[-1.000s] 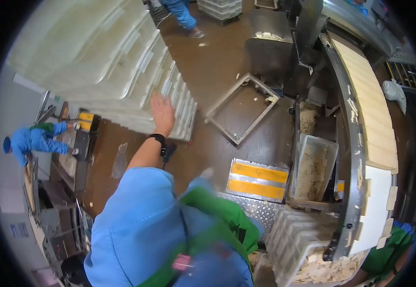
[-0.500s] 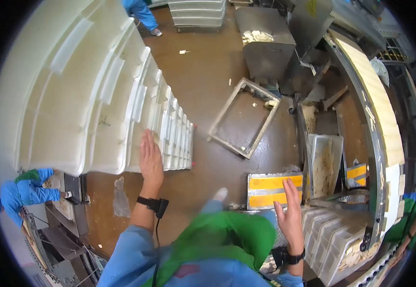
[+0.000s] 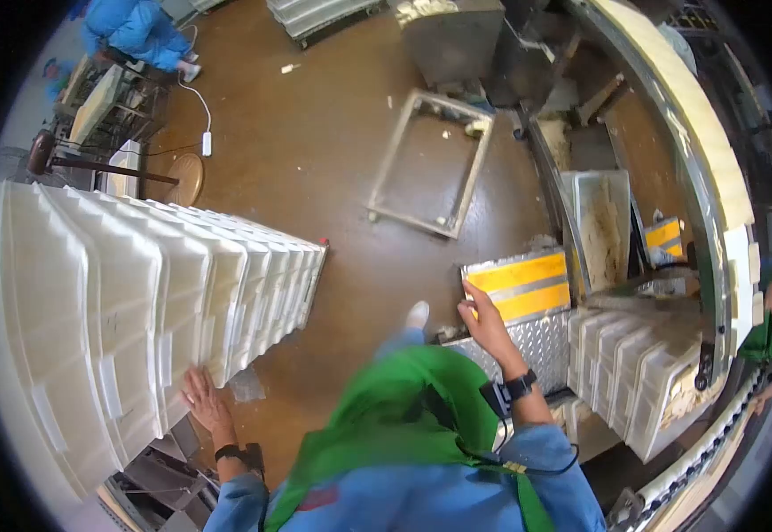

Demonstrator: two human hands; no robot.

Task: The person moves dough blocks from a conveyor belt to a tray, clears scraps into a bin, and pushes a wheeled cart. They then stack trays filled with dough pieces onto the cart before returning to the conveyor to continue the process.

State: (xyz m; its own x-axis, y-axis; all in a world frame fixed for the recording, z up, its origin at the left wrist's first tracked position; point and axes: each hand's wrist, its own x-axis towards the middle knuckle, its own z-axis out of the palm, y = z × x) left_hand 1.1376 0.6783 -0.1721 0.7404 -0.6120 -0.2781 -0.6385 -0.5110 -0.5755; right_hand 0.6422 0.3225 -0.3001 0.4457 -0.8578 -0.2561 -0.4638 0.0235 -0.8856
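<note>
My left hand (image 3: 206, 401) is at the lower left, fingers apart, against or just beside the side of a tall stack of white plastic crates (image 3: 129, 310). Whether it touches the crates is not clear. My right hand (image 3: 485, 321) is raised in front of the yellow-and-grey striped step edge (image 3: 523, 282), its fingers bent and apart with nothing between them. Below that hand lies a metal tread-plate step (image 3: 536, 350). A second stack of white crates (image 3: 621, 368), with pale pieces in the top one, stands right of it.
An empty rectangular frame (image 3: 386, 160) lies on the brown floor. A curved conveyor (image 3: 709, 160) carrying a pale sheet runs down the right. A person in blue (image 3: 137, 35) is at the upper left, near a round stool (image 3: 187, 179). Another person's green apron (image 3: 771, 332) shows at far right.
The view has shifted and turned, and the tall crate stack now appears lower left. My left hand has moved down and left; my right hand has moved up and left, its fingers more bent.
</note>
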